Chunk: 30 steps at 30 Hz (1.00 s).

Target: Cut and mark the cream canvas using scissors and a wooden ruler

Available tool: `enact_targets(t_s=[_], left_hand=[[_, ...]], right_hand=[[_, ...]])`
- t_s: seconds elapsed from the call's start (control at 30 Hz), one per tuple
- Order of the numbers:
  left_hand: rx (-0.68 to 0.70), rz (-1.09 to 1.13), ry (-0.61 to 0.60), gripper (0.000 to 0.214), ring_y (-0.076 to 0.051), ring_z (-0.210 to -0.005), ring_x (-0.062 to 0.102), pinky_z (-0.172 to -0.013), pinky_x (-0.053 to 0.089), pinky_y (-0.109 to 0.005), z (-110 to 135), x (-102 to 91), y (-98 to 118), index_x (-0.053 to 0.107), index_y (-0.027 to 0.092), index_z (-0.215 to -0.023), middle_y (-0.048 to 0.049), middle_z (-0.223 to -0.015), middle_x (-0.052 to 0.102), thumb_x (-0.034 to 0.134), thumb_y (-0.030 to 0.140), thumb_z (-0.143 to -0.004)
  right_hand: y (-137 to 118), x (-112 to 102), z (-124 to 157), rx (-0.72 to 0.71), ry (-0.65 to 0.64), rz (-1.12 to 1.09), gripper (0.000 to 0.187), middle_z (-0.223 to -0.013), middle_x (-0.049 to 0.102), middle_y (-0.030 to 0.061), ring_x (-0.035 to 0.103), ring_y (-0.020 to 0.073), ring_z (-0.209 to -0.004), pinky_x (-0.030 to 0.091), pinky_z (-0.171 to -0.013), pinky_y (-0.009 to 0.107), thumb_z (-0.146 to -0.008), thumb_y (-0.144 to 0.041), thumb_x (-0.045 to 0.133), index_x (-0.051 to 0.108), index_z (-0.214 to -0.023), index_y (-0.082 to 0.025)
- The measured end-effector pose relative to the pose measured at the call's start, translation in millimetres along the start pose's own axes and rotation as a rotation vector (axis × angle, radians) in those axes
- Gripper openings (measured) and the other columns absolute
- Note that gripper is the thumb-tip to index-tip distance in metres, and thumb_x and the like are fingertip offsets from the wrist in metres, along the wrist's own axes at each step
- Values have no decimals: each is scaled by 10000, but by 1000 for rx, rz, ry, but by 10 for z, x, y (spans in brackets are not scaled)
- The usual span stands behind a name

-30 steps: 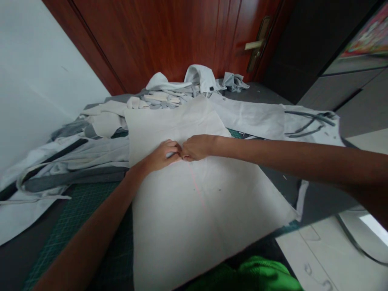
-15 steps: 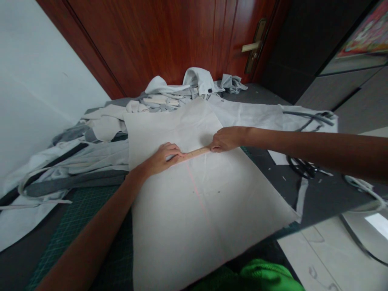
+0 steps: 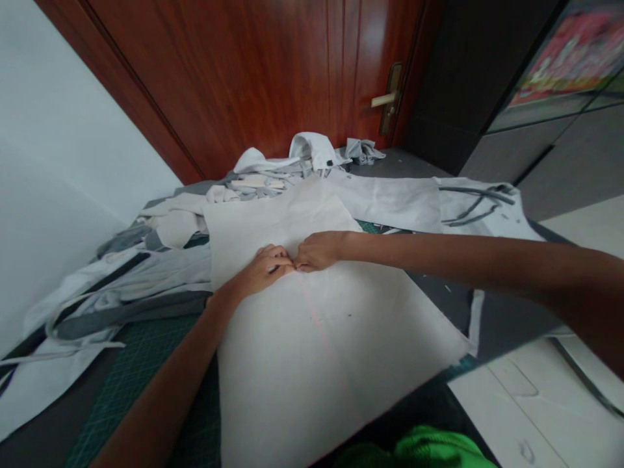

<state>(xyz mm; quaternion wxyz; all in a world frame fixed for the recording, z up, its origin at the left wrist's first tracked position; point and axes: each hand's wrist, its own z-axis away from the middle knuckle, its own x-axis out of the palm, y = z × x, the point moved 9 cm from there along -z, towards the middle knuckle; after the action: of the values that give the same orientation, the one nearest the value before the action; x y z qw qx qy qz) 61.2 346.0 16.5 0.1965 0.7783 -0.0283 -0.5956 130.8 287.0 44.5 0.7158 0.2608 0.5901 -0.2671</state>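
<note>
A large off-white cloth sheet [image 3: 312, 351] lies flat on the table, with a faint pink line [image 3: 314, 317] drawn down it. My left hand [image 3: 263, 270] and my right hand [image 3: 319, 251] rest on the sheet, their curled fingertips meeting just above that line. Whether anything is pinched between them is hidden. No wooden ruler shows in this view, though it could lie under my fingers.
Grey and white fabric pieces [image 3: 160, 273] and a crumpled heap [image 3: 273, 172] lie along the far and left sides. A green cutting mat [image 3: 146, 364] and dark table surface [image 3: 439, 292] show beneath. The table edge drops to a tiled floor [image 3: 511, 403] at right. A wooden door [image 3: 253, 84] stands behind.
Half a second ago my hands stood apart with a wooden ruler between them. They have come together and the ruler no longer shows. The view has also shifted slightly.
</note>
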Motion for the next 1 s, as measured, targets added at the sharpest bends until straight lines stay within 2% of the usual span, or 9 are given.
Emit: enact_targets(t_s=[0.1,0.33,0.53,0.67,1.0], left_hand=[[10,6,10,288,-210,-987,588,-974,439,-404,-5,-8,4,776,259,-976,-38,-990,672,515,366,-1035],[38,37,20,301,-211,-983,595,-942,435,-392,-11,-4,-23,782,290,-1133,-43,-985,672,501,332,-1035],[27,36,14,299,-213,-1009,599,-982,437,-405,7,0,-22,779,294,-1176,-49,-1025,685,527,286,-1015],[24,33,19,289,-207,-1019,593,-984,444,-393,15,2,-32,780,317,-1166,-39,-1027,678,534,288,-1018],[35,15,24,287,-201,-1014,593,-979,430,-383,12,16,-60,780,290,-1160,-40,-1023,680,534,245,-1018]], right_hand=[[-8,-5,-45,27,7,7,290,-962,792,104,686,192,-794,395,-705,313,-1071,-251,501,771,-1070,-144],[97,38,78,57,-59,72,312,-981,792,104,687,222,-841,371,-715,336,-1081,-257,478,767,-1130,-150],[482,218,595,98,-129,155,317,-920,794,117,655,214,-758,319,-689,336,-1079,-258,492,782,-1062,-132],[711,309,888,124,-163,185,284,-859,791,60,619,182,-691,289,-666,320,-1069,-242,509,777,-1000,-177],[644,236,767,135,-210,235,295,-885,797,71,643,207,-731,300,-700,347,-1061,-267,508,788,-1016,-188]])
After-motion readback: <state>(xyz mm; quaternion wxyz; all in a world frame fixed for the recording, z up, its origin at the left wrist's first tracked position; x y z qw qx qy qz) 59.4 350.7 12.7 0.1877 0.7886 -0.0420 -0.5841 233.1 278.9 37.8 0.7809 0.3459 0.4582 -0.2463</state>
